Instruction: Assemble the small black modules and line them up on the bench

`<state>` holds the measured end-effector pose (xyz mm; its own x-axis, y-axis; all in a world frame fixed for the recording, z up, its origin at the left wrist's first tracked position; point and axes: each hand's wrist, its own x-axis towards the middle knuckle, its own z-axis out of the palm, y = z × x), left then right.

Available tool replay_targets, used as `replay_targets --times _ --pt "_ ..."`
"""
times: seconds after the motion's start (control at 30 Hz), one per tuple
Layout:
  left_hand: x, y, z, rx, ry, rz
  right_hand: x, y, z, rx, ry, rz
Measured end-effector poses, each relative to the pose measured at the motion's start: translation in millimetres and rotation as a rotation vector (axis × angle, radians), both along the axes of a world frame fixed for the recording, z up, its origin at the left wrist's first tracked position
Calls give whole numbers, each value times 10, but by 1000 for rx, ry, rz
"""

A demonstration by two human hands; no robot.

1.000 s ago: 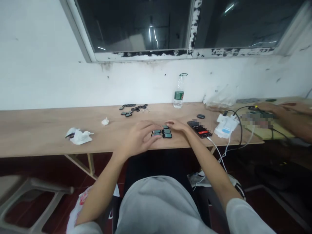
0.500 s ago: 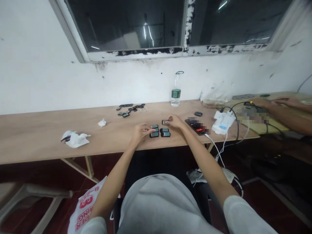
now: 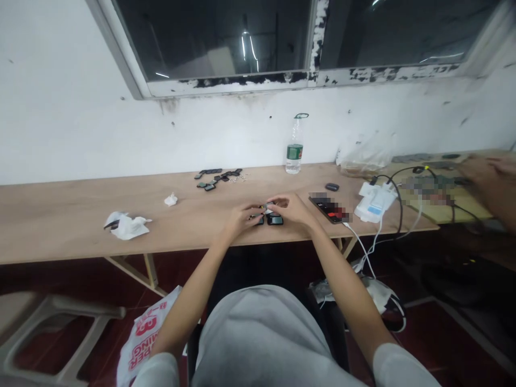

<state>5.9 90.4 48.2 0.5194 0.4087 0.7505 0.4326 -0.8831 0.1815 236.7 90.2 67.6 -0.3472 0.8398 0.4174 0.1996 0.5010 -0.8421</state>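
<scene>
My left hand (image 3: 241, 219) and my right hand (image 3: 292, 208) meet at the front of the wooden table. Pinched between their fingertips is a small dark rectangular piece (image 3: 267, 208) with a yellow spot, partly covered by the fingers. Just below the hands lies another small black-edged piece (image 3: 276, 220) with a grey-green face. More such pieces lie under my left fingers, mostly hidden. Farther back, several similar black pieces (image 3: 209, 186) are scattered beside tiny pale bits (image 3: 241, 178).
A phone (image 3: 329, 208) on a cable and a white power strip (image 3: 373, 201) are to the right. Behind stands a water bottle (image 3: 294, 156). Crumpled tissues (image 3: 131, 227) lie left. A co-worker's blurred hand (image 3: 484, 166) is at far right.
My right hand has moved left and toward me with the small piece, joining my left hand, which shifted slightly right. The co-worker's hands moved right, and the view shifted a little.
</scene>
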Motion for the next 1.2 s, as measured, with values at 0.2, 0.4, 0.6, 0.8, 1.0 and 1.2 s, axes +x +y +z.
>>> replay_targets --times 0.2,0.4,0.6,0.8,1.0,1.2 --pt "-92 -118 129 61 55 39 -44 -40 40 -68 64 58" --pt "-219 -171 152 32 92 67 -143 -71 38 -102 75 105" --pt "-252 -97 137 -17 51 18 -205 -43 6 -149 136 85" --pt "-291 -8 81 -27 85 40 -294 -13 -41 -171 184 61" --pt "-348 3 53 -115 52 109 -315 17 -108 -140 133 11" --pt "-580 153 92 -265 -49 285 -30 422 -214 -17 38 -367"
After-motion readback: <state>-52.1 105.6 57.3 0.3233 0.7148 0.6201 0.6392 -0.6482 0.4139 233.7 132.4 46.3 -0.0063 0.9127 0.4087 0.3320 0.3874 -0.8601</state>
